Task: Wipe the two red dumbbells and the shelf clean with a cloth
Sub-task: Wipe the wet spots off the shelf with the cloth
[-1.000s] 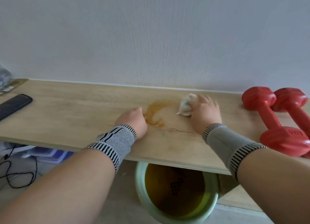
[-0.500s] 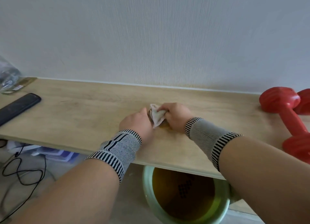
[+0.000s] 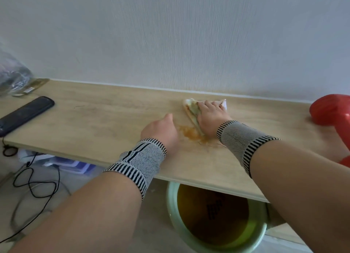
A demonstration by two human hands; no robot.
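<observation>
I find no text that I can read. A dark printed patch (image 3: 213,209) shows on the bottom of the green basin (image 3: 171,211) under the shelf (image 3: 106,118), but its marks are too blurred to make out. A small pale label (image 3: 28,90) lies on the packet at the far left; its print is too small to tell.

Bare forearms, grey knitted wristbands (image 3: 141,158) with black-and-white striped edges
</observation>
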